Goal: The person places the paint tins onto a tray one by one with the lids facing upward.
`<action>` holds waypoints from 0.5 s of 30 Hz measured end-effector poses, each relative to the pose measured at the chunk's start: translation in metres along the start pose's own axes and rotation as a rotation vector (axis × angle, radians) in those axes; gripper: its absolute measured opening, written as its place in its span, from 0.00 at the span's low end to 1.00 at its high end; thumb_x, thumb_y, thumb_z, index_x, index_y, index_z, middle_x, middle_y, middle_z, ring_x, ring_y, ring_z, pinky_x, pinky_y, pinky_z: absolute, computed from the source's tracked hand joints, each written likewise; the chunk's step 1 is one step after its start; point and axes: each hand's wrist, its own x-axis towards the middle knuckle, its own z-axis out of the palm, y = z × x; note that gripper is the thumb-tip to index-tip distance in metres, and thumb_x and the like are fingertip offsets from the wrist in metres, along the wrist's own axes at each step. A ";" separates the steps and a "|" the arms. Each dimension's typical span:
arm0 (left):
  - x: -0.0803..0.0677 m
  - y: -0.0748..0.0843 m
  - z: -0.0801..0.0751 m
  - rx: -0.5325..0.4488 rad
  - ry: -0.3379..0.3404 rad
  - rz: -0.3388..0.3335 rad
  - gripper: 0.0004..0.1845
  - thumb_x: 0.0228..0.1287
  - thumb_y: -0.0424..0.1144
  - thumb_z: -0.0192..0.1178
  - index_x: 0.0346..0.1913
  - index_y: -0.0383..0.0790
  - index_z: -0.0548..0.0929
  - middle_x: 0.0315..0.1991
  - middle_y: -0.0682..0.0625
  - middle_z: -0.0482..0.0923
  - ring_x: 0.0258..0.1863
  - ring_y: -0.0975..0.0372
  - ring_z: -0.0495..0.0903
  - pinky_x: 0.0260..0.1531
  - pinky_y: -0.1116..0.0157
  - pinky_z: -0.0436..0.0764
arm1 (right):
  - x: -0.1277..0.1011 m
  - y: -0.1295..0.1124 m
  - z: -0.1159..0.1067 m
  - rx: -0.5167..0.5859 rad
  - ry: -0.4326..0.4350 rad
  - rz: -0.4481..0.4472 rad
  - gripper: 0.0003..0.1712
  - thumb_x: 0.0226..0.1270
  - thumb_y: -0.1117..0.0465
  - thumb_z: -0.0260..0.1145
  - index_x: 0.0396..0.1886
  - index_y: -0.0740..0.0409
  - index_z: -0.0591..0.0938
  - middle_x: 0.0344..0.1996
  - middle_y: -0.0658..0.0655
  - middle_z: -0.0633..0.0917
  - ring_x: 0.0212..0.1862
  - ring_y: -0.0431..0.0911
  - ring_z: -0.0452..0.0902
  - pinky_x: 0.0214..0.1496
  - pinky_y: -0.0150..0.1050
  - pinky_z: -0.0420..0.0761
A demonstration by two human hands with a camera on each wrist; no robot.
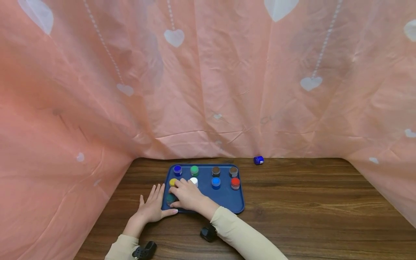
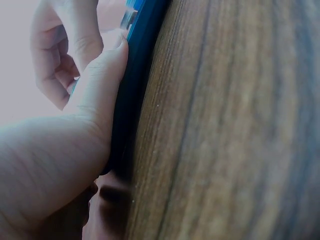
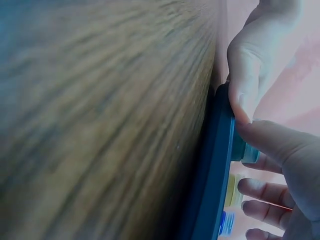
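Note:
A blue tray (image 1: 208, 204) holds several small paint jars. In its near left corner my right hand (image 1: 188, 195) grips a dark green paint jar (image 1: 170, 198) between thumb and fingers; the jar also shows beside the fingers in the right wrist view (image 3: 246, 150). A yellow jar (image 1: 172, 182) and a white jar (image 1: 194, 181) stand just beyond that hand. My left hand (image 1: 152, 207) lies with straight fingers along the tray's left side, its thumb on the front edge. The left wrist view shows this thumb (image 2: 97, 85) pressed to the tray's rim.
Dark blue (image 1: 177, 170), green (image 1: 194, 170) and two brown-black jars line the tray's back row. A bright blue jar (image 1: 216, 183) and a red jar (image 1: 235, 183) stand at right. Another blue jar (image 1: 258, 160) lies on its side on the wooden table by the pink curtain (image 1: 208, 108).

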 end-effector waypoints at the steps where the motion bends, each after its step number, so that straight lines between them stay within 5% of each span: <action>1: 0.000 0.000 0.000 0.003 -0.001 -0.003 0.66 0.49 0.78 0.56 0.78 0.37 0.43 0.78 0.35 0.40 0.78 0.43 0.35 0.62 0.25 0.35 | -0.001 0.000 0.000 0.002 0.000 0.002 0.27 0.58 0.35 0.68 0.53 0.41 0.84 0.48 0.47 0.81 0.42 0.40 0.72 0.39 0.31 0.72; 15: 0.003 -0.002 0.004 -0.004 0.020 0.000 0.67 0.47 0.79 0.57 0.78 0.37 0.43 0.78 0.35 0.41 0.78 0.42 0.37 0.62 0.25 0.35 | -0.023 0.015 -0.009 -0.036 0.056 -0.015 0.26 0.58 0.36 0.69 0.52 0.42 0.84 0.41 0.46 0.80 0.40 0.40 0.71 0.43 0.34 0.75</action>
